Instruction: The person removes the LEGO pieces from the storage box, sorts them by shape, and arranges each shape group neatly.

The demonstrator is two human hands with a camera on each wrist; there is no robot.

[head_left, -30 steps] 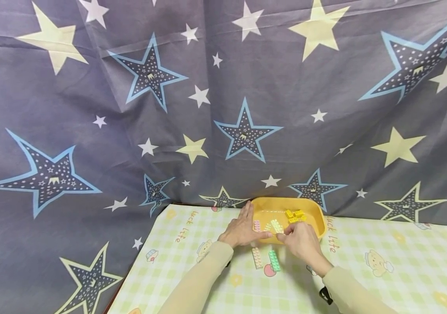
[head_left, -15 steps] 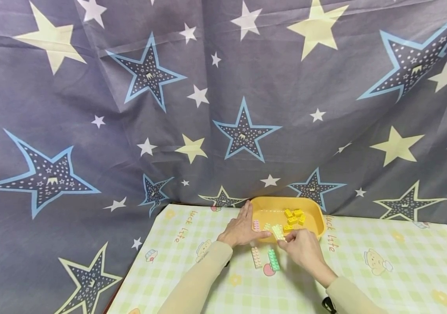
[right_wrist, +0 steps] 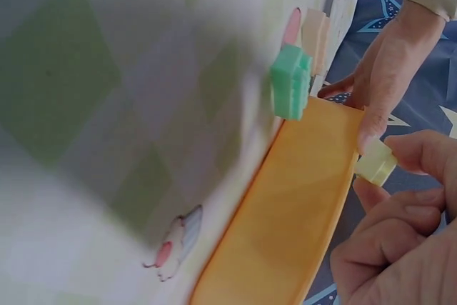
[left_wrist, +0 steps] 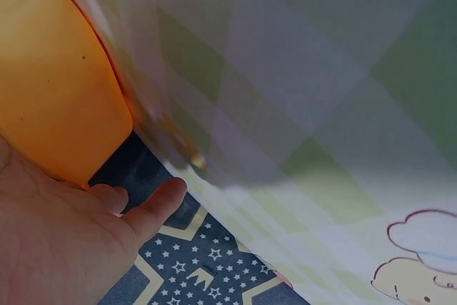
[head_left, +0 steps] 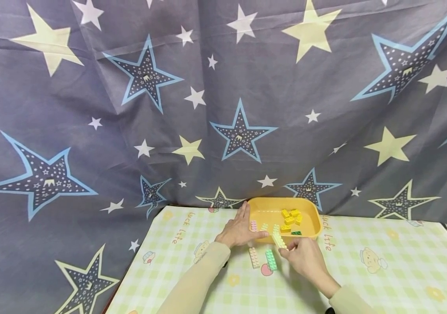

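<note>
My right hand [head_left: 307, 257] pinches a pale yellow building brick [head_left: 278, 240] between thumb and fingertips over the front rim of the orange tray [head_left: 266, 211]. In the right wrist view, this brick [right_wrist: 377, 162] shows end-on between the fingers, just above the tray wall. At the tray's left end lies my left hand [head_left: 237, 231], its fingers extended along the side and its thumb reaching over the front rim. Inside the tray are several yellow bricks [head_left: 289, 220], a dark green piece [head_left: 296, 233], a pink brick [head_left: 253, 225] and a pale green brick [head_left: 264, 227].
On the checked tablecloth [head_left: 364, 279], in front of the tray, a peach brick [head_left: 254, 257] and a mint green brick [head_left: 271, 260] lie side by side. A dark curtain with stars [head_left: 223, 87] hangs right behind the table's back edge.
The right hand has drawn the pale yellow brick back toward the front rim, uncovering yellow bricks and the dark green piece. The left hand keeps its place at the tray.
</note>
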